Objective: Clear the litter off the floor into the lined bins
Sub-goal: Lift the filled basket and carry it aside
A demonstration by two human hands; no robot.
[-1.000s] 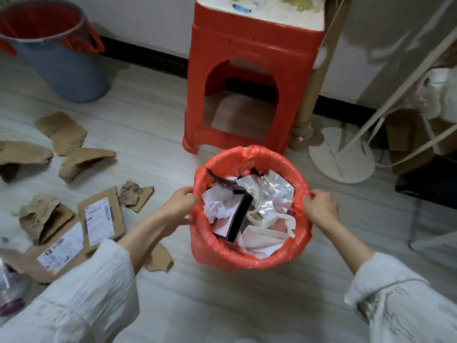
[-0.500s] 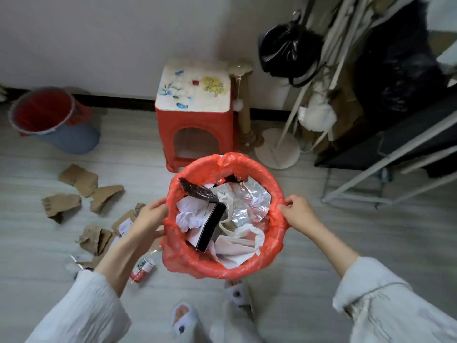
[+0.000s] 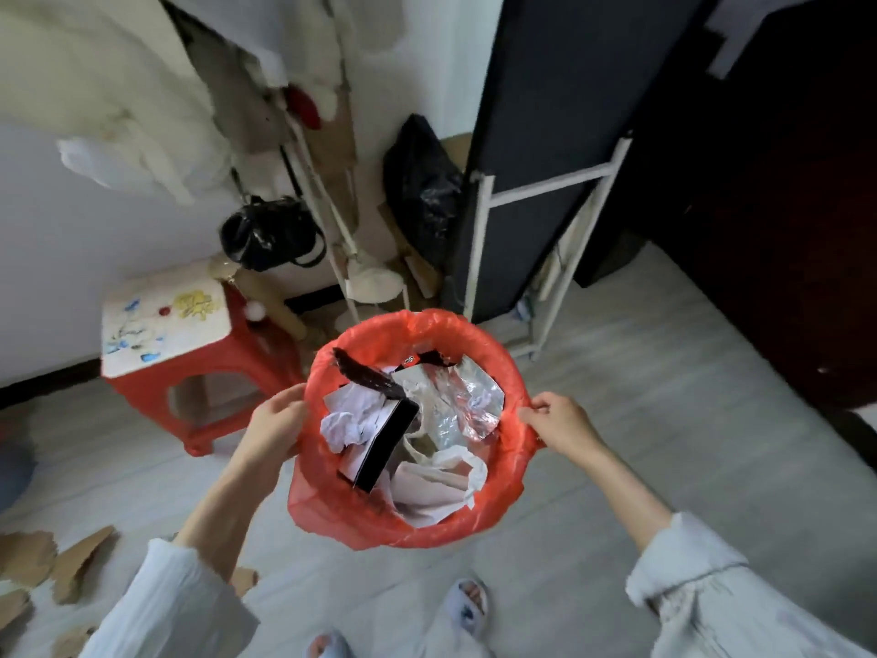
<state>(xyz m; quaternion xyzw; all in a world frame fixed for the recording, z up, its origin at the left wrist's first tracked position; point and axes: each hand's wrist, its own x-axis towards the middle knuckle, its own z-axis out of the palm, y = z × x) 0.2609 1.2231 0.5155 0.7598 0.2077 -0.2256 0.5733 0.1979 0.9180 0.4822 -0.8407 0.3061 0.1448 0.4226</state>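
1. One pale wood-look floor (image 3: 664, 420) runs to a white wall (image 3: 71, 230). A red stool (image 3: 199, 368) with a painted top stands by the wall, and a black bag (image 3: 422, 192) leans beside a white rack (image 3: 484, 239).
2. Torn cardboard pieces (image 3: 71, 558) lie on the floor at the left.
3. The bin (image 3: 408, 524) has a red liner and is held up above the floor, over two slippers (image 3: 467, 605).
4. It is full of crumpled paper (image 3: 346, 420), silver foil (image 3: 470, 396) and a black box (image 3: 387, 448).
5. The left hand (image 3: 275, 420) grips the left rim; the right hand (image 3: 560, 420) pinches the right rim.

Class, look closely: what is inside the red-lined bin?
Inside the red-lined bin: crumpled white paper, a black box, silver foil, a dark wrapper. Anything beneath is covered.
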